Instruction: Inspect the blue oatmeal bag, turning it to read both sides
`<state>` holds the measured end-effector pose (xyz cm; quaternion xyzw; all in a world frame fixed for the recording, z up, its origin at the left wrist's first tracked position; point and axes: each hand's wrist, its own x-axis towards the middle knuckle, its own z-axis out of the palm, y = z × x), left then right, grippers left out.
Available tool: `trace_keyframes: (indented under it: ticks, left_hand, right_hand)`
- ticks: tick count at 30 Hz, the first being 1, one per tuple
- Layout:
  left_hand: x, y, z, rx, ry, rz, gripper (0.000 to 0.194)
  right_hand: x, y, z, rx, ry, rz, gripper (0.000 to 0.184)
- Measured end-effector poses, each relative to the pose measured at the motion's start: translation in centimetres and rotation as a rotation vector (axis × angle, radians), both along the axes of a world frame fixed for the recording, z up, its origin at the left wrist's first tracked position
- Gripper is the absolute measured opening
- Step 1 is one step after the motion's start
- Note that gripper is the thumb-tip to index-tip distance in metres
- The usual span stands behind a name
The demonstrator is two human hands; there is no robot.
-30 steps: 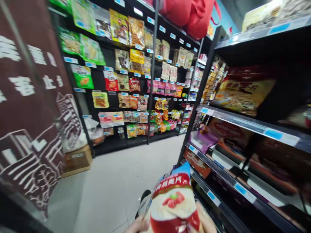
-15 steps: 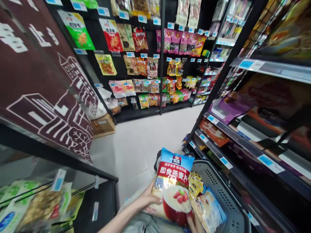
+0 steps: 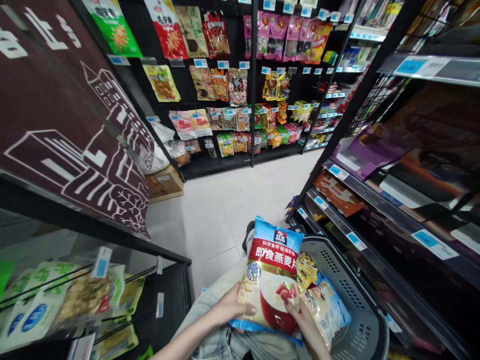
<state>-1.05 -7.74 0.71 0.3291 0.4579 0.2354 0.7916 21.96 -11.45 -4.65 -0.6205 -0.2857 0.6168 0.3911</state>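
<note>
Fingers of the left hand [image 3: 228, 307] and right hand [image 3: 300, 317] are clenching the lower corners of a blue-and-red plastic oatmeal bag [image 3: 270, 277], keeping it upright over the near rim of the grey plastic shopping basket [image 3: 352, 300], label facing up for reading.

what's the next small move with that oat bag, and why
Probably lower the oat bag into the grey basket. Both the left hand and right hand grip its bottom edge, holding it upright at the basket's rim, beside the packets already inside.
</note>
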Motion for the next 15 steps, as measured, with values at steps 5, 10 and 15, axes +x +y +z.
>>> trace_keyframes:
  ticks: [5,10,15]
  left_hand:
    - [0.1,-0.4,1.2,0.022,0.077,-0.055,0.073]
    - [0.0,-0.6,1.3,0.026,0.107,-0.059,0.075]
    - [-0.5,-0.6,0.7,0.042,0.107,-0.066,0.075]
  right_hand:
    - [-0.3,-0.4,-0.8,0.02,-0.081,-0.007,0.069]
    - [-0.3,-0.9,-0.9,-0.017,-0.278,0.017,0.058]
    - [-0.6,-3.3,-0.4,-0.037,-0.086,-0.041,0.049]
